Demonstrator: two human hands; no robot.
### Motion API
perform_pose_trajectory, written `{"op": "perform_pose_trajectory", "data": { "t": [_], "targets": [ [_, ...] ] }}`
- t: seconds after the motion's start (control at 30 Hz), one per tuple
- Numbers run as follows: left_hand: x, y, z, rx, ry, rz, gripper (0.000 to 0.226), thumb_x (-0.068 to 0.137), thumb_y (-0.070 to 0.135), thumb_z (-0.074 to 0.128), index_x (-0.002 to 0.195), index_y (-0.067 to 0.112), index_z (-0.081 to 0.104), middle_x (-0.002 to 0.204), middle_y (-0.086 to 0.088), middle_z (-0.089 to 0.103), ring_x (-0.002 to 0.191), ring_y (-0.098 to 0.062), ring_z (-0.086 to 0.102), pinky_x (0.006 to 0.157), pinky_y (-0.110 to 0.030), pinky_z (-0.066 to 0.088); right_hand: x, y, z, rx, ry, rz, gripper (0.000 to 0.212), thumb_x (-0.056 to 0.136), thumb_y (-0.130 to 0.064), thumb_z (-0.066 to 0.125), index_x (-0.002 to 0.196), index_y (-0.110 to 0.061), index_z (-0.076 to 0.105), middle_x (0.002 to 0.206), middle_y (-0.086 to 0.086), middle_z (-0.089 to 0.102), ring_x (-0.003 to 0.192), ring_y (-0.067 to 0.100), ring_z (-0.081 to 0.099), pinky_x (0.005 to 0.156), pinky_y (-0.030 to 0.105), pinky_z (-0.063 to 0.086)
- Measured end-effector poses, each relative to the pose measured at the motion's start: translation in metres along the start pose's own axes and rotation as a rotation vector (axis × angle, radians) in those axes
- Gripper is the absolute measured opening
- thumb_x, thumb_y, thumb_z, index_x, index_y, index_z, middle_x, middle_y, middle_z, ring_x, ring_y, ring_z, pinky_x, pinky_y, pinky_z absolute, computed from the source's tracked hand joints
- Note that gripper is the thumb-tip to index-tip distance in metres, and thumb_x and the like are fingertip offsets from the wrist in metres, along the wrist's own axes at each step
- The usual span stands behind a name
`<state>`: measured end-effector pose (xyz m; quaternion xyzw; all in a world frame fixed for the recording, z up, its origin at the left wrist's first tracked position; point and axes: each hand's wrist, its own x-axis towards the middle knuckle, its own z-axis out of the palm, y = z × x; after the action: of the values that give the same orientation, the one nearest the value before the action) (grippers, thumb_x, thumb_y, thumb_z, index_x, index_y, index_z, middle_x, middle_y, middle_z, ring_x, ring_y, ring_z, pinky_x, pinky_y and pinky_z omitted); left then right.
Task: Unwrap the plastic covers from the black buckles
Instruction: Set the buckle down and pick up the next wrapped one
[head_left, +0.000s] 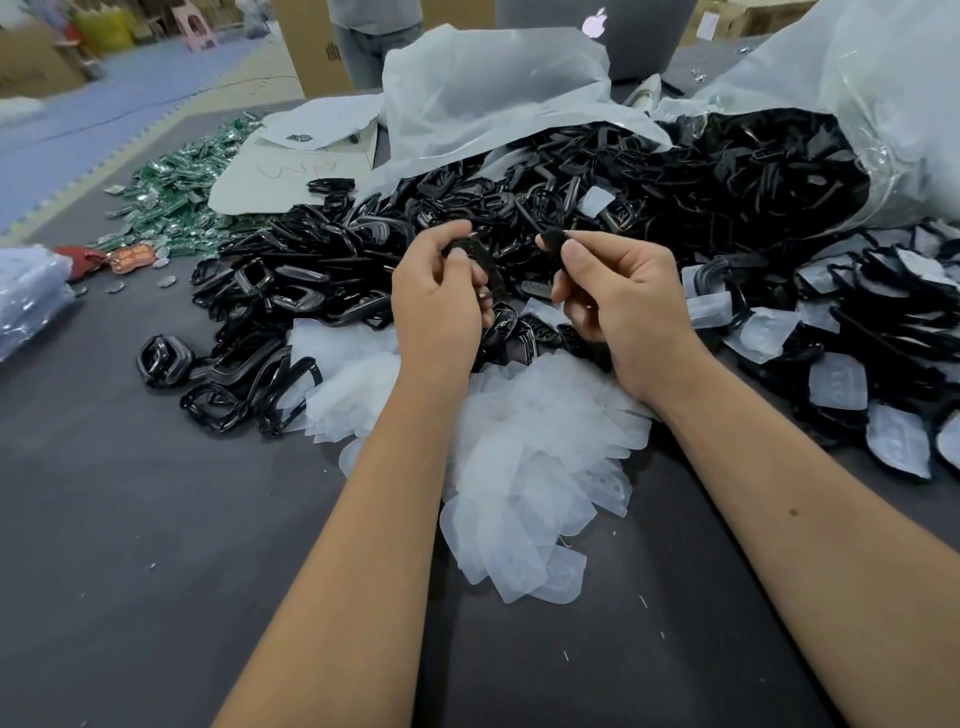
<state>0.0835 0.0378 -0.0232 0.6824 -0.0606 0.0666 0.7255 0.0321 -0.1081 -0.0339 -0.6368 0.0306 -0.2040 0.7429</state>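
The left hand (441, 291) grips a buckle (480, 260) running lengthwise toward the cover heap (535, 467), while the right hand (618, 296) pinches a dark piece (553, 240) just beside it

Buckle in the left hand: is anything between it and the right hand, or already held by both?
Nothing visible stands between them. The left hand grips a black buckle, while the right hand pinches a small dark piece apart from it, over the heap of clear covers. Whether that piece is plastic cannot be told.
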Motion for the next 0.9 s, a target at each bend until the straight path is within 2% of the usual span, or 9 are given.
{"op": "perform_pose_trajectory", "data": {
  "t": [0.1, 0.2, 0.3, 0.4, 0.5, 0.6, 0.77, 0.9],
  "targets": [
    [0.0, -0.0017, -0.001, 0.084, 0.01, 0.05, 0.022, 0.106, 0.009, 0.05, 0.102, 0.01, 0.071, 0.068, 0.004, 0.064, 0.058, -0.008, 0.057, 0.052, -0.031, 0.051, -0.0001, 0.0008, 0.0, 0.002, -0.011, 0.015, 0.021, 0.103, -0.004, 0.058, 0.114, -0.014, 0.072, 0.07, 0.006, 0.067, 0.048, 0.012, 0.047, 0.042, 0.018, 0.034],
    [0.0003, -0.0025, -0.0018, 0.162, 0.052, 0.071, 0.011, 0.1, 0.013, 0.063, 0.095, 0.013, 0.073, 0.074, 0.0, 0.075, 0.071, -0.018, 0.071, 0.07, -0.042, 0.06, -0.0014, -0.0009, -0.0001, -0.01, -0.001, -0.005, 0.007, 0.099, -0.004, 0.064, 0.105, -0.007, 0.062, 0.074, 0.012, 0.072, 0.046, 0.014, 0.05, 0.04, 0.019, 0.036],
    [-0.0004, -0.0033, -0.0017, 0.084, 0.105, 0.014, 0.005, 0.096, 0.004, 0.066, 0.093, 0.003, 0.07, 0.078, -0.013, 0.076, 0.07, -0.021, 0.076, 0.063, -0.034, 0.061, -0.0015, -0.0012, -0.001, -0.027, 0.043, -0.056, 0.008, 0.097, -0.006, 0.068, 0.09, -0.006, 0.065, 0.072, 0.014, 0.072, 0.043, 0.015, 0.051, 0.038, 0.02, 0.034],
    [-0.0016, -0.0031, -0.0019, 0.07, 0.123, -0.013, 0.006, 0.092, 0.0, 0.068, 0.087, 0.003, 0.065, 0.082, -0.021, 0.073, 0.07, -0.024, 0.077, 0.069, -0.04, 0.065, -0.0009, 0.0007, -0.0012, -0.09, 0.077, -0.098, 0.011, 0.094, -0.009, 0.073, 0.084, -0.009, 0.07, 0.069, 0.015, 0.068, 0.046, 0.02, 0.052, 0.038, 0.022, 0.036],
    [-0.0019, -0.0031, 0.0, 0.08, 0.114, -0.024, 0.008, 0.09, 0.003, 0.071, 0.085, 0.005, 0.065, 0.077, -0.016, 0.074, 0.071, -0.024, 0.077, 0.076, -0.046, 0.065, -0.001, 0.0026, 0.0002, -0.169, 0.05, -0.141, 0.008, 0.092, -0.008, 0.076, 0.085, -0.011, 0.072, 0.068, 0.012, 0.068, 0.048, 0.023, 0.057, 0.04, 0.025, 0.044],
    [-0.0028, -0.0005, 0.0026, 0.087, 0.108, -0.036, 0.012, 0.088, 0.006, 0.076, 0.08, 0.007, 0.067, 0.072, -0.013, 0.073, 0.065, -0.022, 0.075, 0.071, -0.043, 0.065, -0.0022, 0.004, 0.0028, -0.206, 0.034, -0.159, 0.007, 0.088, -0.007, 0.081, 0.088, -0.008, 0.073, 0.072, 0.009, 0.073, 0.052, 0.021, 0.066, 0.044, 0.027, 0.052],
    [-0.0048, 0.0013, 0.004, -0.012, 0.046, -0.126, 0.021, 0.089, -0.002, 0.075, 0.074, 0.006, 0.063, 0.069, -0.011, 0.069, 0.065, -0.023, 0.073, 0.063, -0.032, 0.062, -0.0027, 0.0047, 0.0028, -0.305, 0.093, -0.141, 0.009, 0.087, -0.012, 0.082, 0.083, -0.009, 0.074, 0.067, 0.007, 0.073, 0.049, 0.022, 0.067, 0.043, 0.029, 0.052],
    [-0.0061, -0.0005, 0.0053, -0.001, 0.068, -0.121, 0.021, 0.089, 0.0, 0.075, 0.075, 0.008, 0.063, 0.062, -0.001, 0.065, 0.064, -0.014, 0.069, 0.07, -0.039, 0.065, -0.0048, 0.0018, 0.0056, -0.352, 0.121, -0.185, 0.009, 0.089, -0.011, 0.079, 0.081, -0.009, 0.074, 0.063, 0.007, 0.071, 0.046, 0.024, 0.066, 0.041, 0.028, 0.05]
  ]
}}
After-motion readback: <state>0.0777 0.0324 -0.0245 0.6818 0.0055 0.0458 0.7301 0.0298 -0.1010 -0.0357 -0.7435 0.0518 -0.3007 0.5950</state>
